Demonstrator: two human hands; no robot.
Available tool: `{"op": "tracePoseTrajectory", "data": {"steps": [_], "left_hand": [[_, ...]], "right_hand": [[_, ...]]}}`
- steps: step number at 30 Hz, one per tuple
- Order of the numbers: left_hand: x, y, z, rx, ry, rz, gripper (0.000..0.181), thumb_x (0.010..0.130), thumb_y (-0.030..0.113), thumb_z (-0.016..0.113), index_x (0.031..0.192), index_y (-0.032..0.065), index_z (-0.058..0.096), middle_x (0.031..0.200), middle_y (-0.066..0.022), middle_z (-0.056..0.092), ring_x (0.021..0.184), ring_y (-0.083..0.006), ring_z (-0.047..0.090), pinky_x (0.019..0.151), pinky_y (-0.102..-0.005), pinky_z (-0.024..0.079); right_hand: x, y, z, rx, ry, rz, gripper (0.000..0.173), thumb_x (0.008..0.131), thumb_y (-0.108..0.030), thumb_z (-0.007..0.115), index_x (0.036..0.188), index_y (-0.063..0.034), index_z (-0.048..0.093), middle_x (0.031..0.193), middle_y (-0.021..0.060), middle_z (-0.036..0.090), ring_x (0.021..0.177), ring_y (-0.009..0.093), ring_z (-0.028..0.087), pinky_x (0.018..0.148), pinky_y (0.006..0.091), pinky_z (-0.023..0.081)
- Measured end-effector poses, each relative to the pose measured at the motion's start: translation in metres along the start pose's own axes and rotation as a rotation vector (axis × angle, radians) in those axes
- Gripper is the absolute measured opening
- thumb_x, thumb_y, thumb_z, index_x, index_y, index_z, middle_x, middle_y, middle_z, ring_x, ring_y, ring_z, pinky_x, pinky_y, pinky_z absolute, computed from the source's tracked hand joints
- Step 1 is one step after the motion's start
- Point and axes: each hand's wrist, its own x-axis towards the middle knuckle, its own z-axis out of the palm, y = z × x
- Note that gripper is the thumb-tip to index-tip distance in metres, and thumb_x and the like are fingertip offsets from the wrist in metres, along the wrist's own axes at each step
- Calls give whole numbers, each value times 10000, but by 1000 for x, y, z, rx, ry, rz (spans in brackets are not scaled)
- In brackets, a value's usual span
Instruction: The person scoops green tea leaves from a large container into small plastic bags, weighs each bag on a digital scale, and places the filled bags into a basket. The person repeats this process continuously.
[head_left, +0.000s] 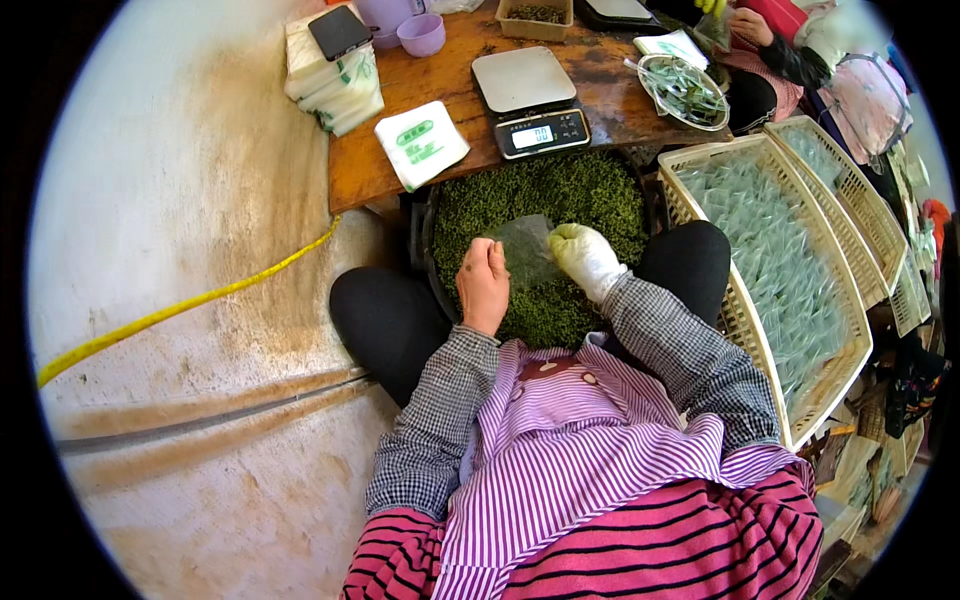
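Observation:
A thin clear plastic bag (526, 251) is stretched between my two hands. My bare left hand (482, 285) pinches its left edge. On the other side, my right hand (586, 259), in a white and yellow-green glove, is closed on the bag's upper right edge. Whether anything lies inside the bag I cannot tell. Right below is a large black tub (426, 259) between my knees, filled with small green peppercorn-like berries (540, 176). Beyond the tub, a digital scale (525, 79) with a bare metal plate and a lit display stands on the table.
On the wooden table (442, 79) are printed bags (422, 144), a bag stack (334, 82) under a phone (340, 33), a purple cup (421, 34) and a bowl of green packets (682, 90). Plastic crates (859, 341) stand right. A co-worker's hand (750, 27) shows top right. A yellow hose (187, 302) crosses left.

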Motion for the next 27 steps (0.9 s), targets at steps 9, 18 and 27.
{"op": "tracePoseTrajectory", "data": {"steps": [9,18,27], "left_hand": [[7,-26,-31,546,-548,436,267,851,288,636,1000,90,539,910,-76,571,690,-273,613,564,-375,483],[20,-52,-82,398,-26,-148,263,915,255,576,852,25,466,755,-200,613,711,-414,600,622,-491,469],[28,-49,-55,512,46,7,189,922,191,572,1009,57,471,849,-126,622,738,-328,625,628,-432,496]], "right_hand": [[47,-11,10,-274,-714,-21,375,854,-314,578,1094,-37,651,958,160,685,890,268,653,798,366,510],[63,-30,85,-1010,-413,-99,763,792,-577,623,1420,-217,381,1457,134,343,1378,343,270,1080,590,264],[4,-1,62,-1082,-272,-73,797,796,-639,559,1456,-260,320,1566,106,120,1431,377,87,1070,658,175]]}}
